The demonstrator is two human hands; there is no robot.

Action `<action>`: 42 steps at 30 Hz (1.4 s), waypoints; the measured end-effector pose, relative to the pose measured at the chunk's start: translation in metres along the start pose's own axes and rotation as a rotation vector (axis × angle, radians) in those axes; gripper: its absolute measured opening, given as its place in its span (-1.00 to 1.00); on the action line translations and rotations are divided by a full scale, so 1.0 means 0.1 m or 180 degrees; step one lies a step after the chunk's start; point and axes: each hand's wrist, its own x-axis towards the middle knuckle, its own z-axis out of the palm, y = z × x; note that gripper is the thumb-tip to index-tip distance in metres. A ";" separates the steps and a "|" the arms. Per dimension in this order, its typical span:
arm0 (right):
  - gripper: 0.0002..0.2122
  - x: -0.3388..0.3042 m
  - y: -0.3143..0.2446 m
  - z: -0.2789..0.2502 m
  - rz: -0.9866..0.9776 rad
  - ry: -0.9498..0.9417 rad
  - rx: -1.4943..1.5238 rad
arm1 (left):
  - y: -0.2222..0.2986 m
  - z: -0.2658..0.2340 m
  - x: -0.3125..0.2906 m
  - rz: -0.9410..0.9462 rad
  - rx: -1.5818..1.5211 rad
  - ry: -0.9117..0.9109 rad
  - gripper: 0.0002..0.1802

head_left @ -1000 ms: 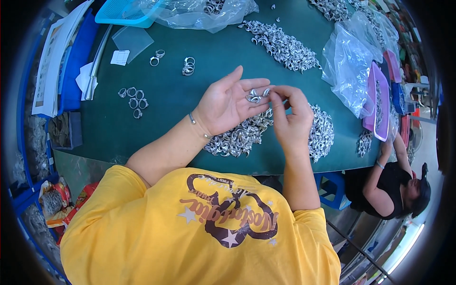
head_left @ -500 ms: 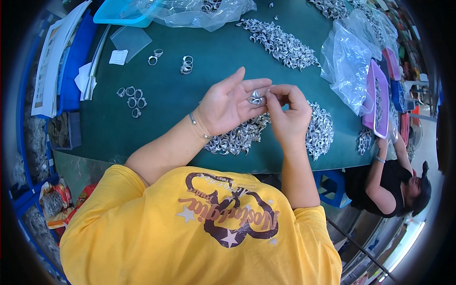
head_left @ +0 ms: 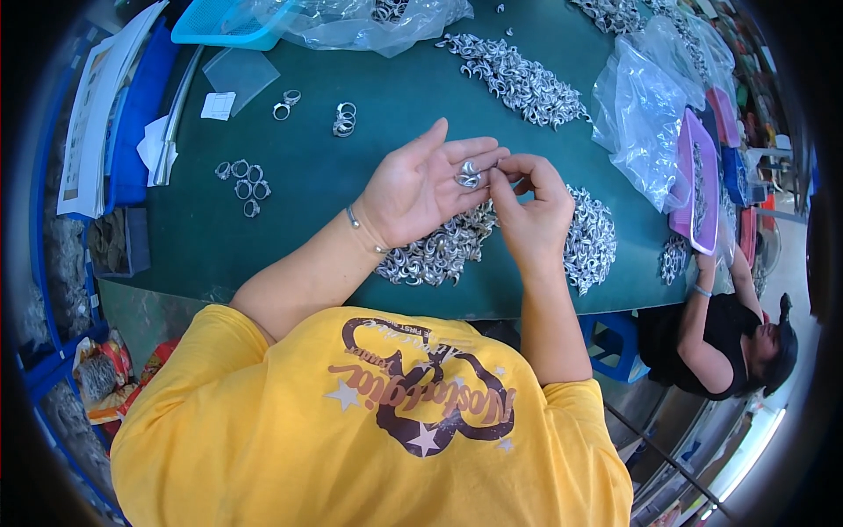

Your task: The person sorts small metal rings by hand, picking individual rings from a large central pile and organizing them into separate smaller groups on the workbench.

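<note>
My left hand is palm up with its fingers stretched out flat. A few small curved silver-coloured metal pieces lie across its fingers. At those fingertips my right hand is closed in a pinch; what sits between thumb and forefinger is too small to make out. Under and beside my hands spreads a pile of claw-shaped metal pieces, with another such pile to the right of my right wrist. Finished-looking rings stand grouped on the green table at the left.
More metal pieces lie heaped at the back. Clear plastic bags, a purple tray and a light-blue basket edge the table. On the right, a co-worker in black reaches toward the tray. Papers stand at the left.
My left hand has shifted slightly up and left, and the pieces on its fingers have turned a little. My right hand keeps its pinch at the left fingertips.
</note>
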 end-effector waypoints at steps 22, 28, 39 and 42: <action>-0.86 0.12 -0.09 -0.05 -0.0568 -0.0739 0.0003 | -0.02 -0.17 0.03 -0.0138 -0.0421 -0.0522 -0.28; -0.77 0.11 -0.07 -0.05 -0.0862 -0.0761 -0.0189 | -0.01 -0.14 0.01 -0.0093 -0.0326 -0.0382 -0.26; -0.92 0.10 -0.09 -0.08 0.0053 -0.0221 -0.0091 | -0.01 -0.02 0.00 -0.0125 -0.0332 -0.0062 -0.25; -0.93 0.06 -0.01 -0.05 -0.0378 -0.0250 -0.0278 | -0.02 -0.13 0.05 -0.0174 -0.0512 -0.0344 -0.26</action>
